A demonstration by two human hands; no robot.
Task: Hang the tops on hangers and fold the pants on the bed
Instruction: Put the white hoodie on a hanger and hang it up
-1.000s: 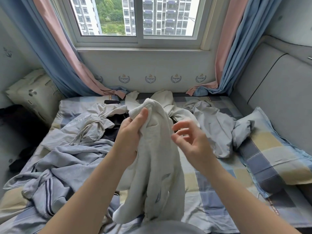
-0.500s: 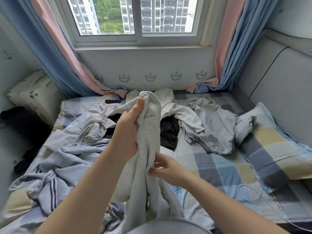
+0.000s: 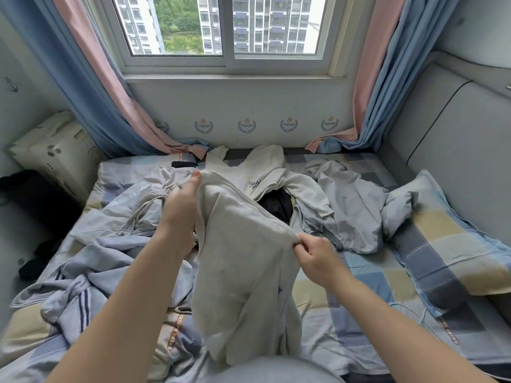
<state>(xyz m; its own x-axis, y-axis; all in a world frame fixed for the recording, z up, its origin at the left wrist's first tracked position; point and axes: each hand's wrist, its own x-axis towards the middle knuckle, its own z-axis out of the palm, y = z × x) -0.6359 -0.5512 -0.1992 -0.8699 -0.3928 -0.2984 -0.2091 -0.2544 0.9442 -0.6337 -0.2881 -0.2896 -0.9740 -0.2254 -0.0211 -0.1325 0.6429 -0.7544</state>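
I hold a cream-grey garment [image 3: 243,266] up over the bed [image 3: 367,275]. My left hand [image 3: 181,214] grips its upper edge at one corner, thumb on top. My right hand [image 3: 315,255] pinches the same edge further right and lower, so the edge is stretched between them and the rest hangs down toward me. Behind it lie a cream top with a small logo [image 3: 265,175], a black garment [image 3: 278,204], a light grey top [image 3: 351,205] and, on the left, grey-blue clothes with dark stripes [image 3: 83,275]. No hanger is in view.
A checked pillow [image 3: 453,252] lies at the right against a grey padded headboard [image 3: 453,156]. A cream cushion [image 3: 52,150] and dark items [image 3: 33,266] sit left of the bed. Curtains [image 3: 91,87] and a window [image 3: 221,26] stand behind. A thin white cable [image 3: 414,313] lies on the sheet.
My right hand went from free in the air, down to the garment, then out to the right along its edge, spreading the cloth. The left hand kept its grip throughout.
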